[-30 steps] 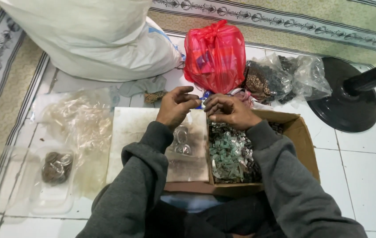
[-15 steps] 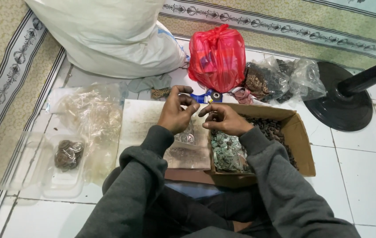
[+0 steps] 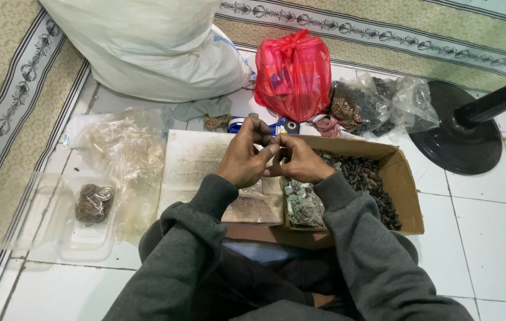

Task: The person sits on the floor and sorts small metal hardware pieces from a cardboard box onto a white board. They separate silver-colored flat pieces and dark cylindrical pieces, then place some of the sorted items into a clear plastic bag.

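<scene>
- The light over my spot is even and fairly bright, coming from overhead and casting only soft shadows.
- My arms throw a dim shade onto the cardboard box (image 3: 404, 178) and my lap.
- The white floor tiles (image 3: 490, 238) show a mild sheen with no harsh glare.
- The clear plastic bags (image 3: 125, 151) catch pale highlights.
- My fingers (image 3: 265, 139) look slightly soft; small items are too fine to resolve.
- Straight lines bow a little toward the edges.

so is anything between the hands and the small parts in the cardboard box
Nothing visible. Both the left hand and right hand meet fingertip to fingertip directly above the open cardboard box, whose small parts lie uncovered.
</scene>
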